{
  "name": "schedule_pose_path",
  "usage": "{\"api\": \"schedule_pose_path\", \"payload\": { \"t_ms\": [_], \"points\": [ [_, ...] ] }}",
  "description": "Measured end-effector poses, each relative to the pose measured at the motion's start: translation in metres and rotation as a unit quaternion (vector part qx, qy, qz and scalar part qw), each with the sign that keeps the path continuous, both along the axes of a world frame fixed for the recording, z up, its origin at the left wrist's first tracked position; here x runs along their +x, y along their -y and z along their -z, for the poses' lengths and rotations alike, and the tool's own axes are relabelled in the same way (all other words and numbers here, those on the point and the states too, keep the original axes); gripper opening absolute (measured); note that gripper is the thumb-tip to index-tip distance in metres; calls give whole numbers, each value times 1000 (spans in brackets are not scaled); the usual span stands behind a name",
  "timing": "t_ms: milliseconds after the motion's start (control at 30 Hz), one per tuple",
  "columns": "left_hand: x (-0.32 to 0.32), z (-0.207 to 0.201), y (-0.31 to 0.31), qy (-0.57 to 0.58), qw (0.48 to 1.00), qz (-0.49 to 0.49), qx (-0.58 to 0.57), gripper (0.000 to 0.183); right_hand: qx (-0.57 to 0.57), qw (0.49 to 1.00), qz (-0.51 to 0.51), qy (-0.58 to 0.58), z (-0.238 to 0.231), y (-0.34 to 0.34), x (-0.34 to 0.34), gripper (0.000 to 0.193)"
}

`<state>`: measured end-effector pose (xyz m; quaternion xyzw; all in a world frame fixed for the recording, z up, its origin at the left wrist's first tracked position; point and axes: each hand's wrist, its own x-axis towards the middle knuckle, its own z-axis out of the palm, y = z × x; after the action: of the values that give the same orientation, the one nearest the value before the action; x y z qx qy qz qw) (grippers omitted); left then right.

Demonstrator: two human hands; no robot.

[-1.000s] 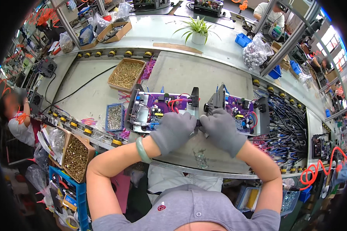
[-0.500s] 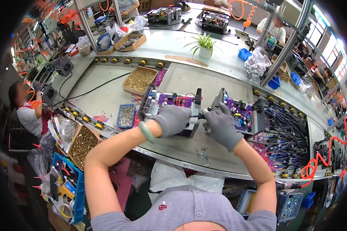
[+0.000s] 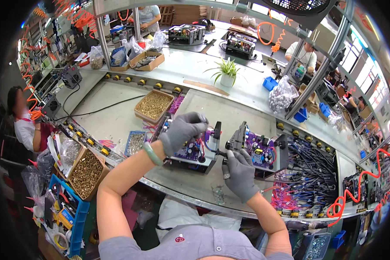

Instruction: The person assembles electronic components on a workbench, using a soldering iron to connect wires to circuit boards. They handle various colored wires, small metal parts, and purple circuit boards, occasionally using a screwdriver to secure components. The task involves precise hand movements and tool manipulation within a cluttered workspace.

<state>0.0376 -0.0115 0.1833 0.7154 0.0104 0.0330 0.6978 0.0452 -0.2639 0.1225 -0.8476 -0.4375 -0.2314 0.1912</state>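
Two open metal units with purple circuit boards stand side by side on the bench: the left unit (image 3: 190, 151) and the right unit (image 3: 260, 151). My left hand (image 3: 182, 133), in a grey glove, is raised over the left unit. Its fingertips are pinched together; what is between them, if anything, is too small to name. My right hand (image 3: 240, 175), also gloved, is at the near left corner of the right unit. Its thumb and fingers close on a black cable (image 3: 222, 153) that runs from the left unit. The palm side of this hand is hidden.
Beyond the left unit is a box of brass fasteners (image 3: 152, 105), with a blue tray of small silver parts (image 3: 135, 143) nearer. A bundle of black cables (image 3: 312, 169) lies at right. A potted plant (image 3: 226, 79) stands on the far ledge. A co-worker (image 3: 26, 121) is at far left.
My left hand has lifted off the left unit's near right side and moved up and left, fingers now pinched. My right hand has shifted lower, staying by the cable. The view has tilted slightly.
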Motion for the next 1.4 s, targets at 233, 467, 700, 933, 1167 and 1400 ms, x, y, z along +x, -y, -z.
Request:
{"api": "schedule_pose_path", "payload": {
  "t_ms": [233, 467, 700, 933, 1167, 1400],
  "points": [
    [8, 6, 35, 84, 987, -14, 135, 19, 130, 991, -26, -1, -67, -24, 35, 56],
    [11, 10, 26, 87, 978, -10, 189, 23, 114, 993, -42, -2, -63, -48, 48, 30],
    [31, 2, 8, 19, 888, 70, 454, 21, 119, 987, -28, -101, -33, -46, 68, 23],
    [46, 25, 20, -40, 750, 87, 654, 19, -40, 989, 76, -120, -8, -54, 72, 52],
    [30, 44, 8, 26, 805, 15, 593, 16, -78, 982, 63, -161, -19, -51, 72, 48],
    [30, 61, 7, 135, 830, -46, 540, 14, -84, 978, 56, -182, -22, -52, 72, 44]
  ]
}}
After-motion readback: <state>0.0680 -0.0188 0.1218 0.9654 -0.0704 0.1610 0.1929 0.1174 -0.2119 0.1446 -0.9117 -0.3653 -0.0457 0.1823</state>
